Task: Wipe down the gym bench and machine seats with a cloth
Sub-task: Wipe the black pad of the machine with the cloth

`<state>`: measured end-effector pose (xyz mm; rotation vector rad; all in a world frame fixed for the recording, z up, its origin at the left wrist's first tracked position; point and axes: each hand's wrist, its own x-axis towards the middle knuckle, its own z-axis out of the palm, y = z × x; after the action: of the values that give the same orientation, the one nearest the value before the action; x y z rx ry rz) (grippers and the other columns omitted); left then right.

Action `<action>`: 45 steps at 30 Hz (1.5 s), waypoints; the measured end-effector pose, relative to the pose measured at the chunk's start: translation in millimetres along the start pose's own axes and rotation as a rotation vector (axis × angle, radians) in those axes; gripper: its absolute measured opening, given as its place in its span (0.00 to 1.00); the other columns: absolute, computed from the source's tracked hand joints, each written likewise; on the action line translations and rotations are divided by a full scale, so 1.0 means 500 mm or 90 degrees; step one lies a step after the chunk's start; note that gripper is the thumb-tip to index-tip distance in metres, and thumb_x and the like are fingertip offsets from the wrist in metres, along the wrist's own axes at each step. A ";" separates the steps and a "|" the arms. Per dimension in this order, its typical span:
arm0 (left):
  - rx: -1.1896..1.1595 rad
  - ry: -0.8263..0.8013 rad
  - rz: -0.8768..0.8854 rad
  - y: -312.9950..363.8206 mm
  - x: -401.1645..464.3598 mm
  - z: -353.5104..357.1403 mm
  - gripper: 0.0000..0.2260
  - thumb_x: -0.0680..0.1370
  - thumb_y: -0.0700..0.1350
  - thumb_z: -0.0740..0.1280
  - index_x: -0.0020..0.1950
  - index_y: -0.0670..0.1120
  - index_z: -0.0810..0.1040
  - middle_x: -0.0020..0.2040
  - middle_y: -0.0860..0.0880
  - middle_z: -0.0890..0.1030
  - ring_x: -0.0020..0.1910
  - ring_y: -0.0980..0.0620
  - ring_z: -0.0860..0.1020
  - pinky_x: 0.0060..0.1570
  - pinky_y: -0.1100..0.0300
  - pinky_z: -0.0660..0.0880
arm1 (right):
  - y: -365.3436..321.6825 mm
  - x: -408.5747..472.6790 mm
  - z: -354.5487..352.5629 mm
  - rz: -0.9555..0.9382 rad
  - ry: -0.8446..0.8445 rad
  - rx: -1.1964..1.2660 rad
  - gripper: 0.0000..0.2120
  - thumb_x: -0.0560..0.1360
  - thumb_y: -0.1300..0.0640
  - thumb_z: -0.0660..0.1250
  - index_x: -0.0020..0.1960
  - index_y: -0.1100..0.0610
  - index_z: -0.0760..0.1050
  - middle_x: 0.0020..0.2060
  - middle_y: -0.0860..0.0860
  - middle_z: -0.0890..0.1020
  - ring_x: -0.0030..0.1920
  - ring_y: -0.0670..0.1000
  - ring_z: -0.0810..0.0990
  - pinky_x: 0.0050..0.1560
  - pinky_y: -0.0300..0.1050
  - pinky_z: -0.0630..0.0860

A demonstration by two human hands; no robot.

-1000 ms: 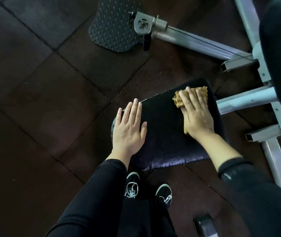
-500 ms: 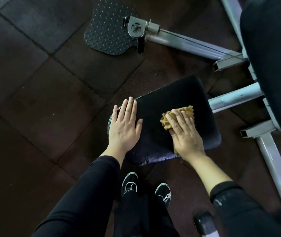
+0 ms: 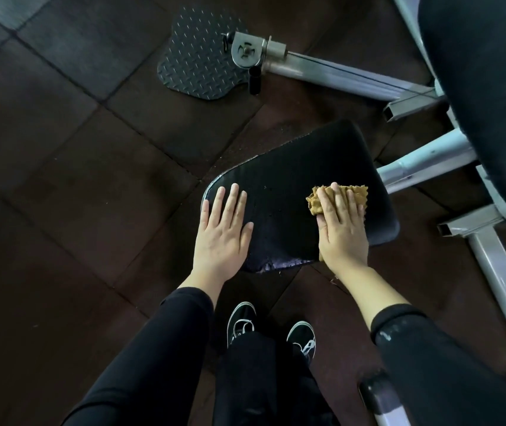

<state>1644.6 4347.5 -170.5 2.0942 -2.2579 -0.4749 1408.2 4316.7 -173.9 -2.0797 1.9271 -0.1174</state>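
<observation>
Straight fingers of the right hand are pressing a crumpled mustard-yellow cloth flat onto the black padded machine seat. The left hand is lying open, fingers spread, on the seat's left edge, above a dark tiled rubber floor. No writing is showing anywhere.

Left hand: flat, palm down, fingers straight and slightly spread. Right hand: flat, palm down, fingers straight, close together. Both forearms black-sleeved.
</observation>
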 end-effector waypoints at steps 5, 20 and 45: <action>-0.007 -0.023 -0.001 -0.010 -0.003 0.000 0.27 0.82 0.57 0.41 0.79 0.48 0.45 0.80 0.51 0.44 0.78 0.50 0.38 0.76 0.47 0.39 | -0.079 -0.004 0.020 -0.031 -0.008 0.009 0.25 0.79 0.48 0.46 0.76 0.48 0.54 0.76 0.51 0.53 0.76 0.57 0.48 0.74 0.55 0.45; -0.017 -0.027 -0.010 -0.003 -0.002 -0.003 0.26 0.81 0.57 0.38 0.78 0.50 0.41 0.79 0.52 0.41 0.77 0.51 0.36 0.75 0.49 0.36 | -0.044 -0.024 0.013 -0.106 -0.013 0.023 0.26 0.78 0.58 0.55 0.75 0.51 0.58 0.75 0.53 0.59 0.75 0.60 0.53 0.72 0.59 0.52; -0.044 -0.084 -0.050 0.012 0.006 -0.025 0.28 0.77 0.60 0.33 0.76 0.52 0.34 0.76 0.55 0.33 0.74 0.53 0.29 0.72 0.52 0.29 | 0.029 -0.063 -0.028 -0.397 -0.188 -0.072 0.39 0.69 0.64 0.52 0.76 0.42 0.49 0.76 0.45 0.55 0.75 0.50 0.53 0.73 0.48 0.52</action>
<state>1641.1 4342.6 -157.6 2.1842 -2.1972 -0.7043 1387.5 4344.7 -160.1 -2.5340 1.0969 0.1617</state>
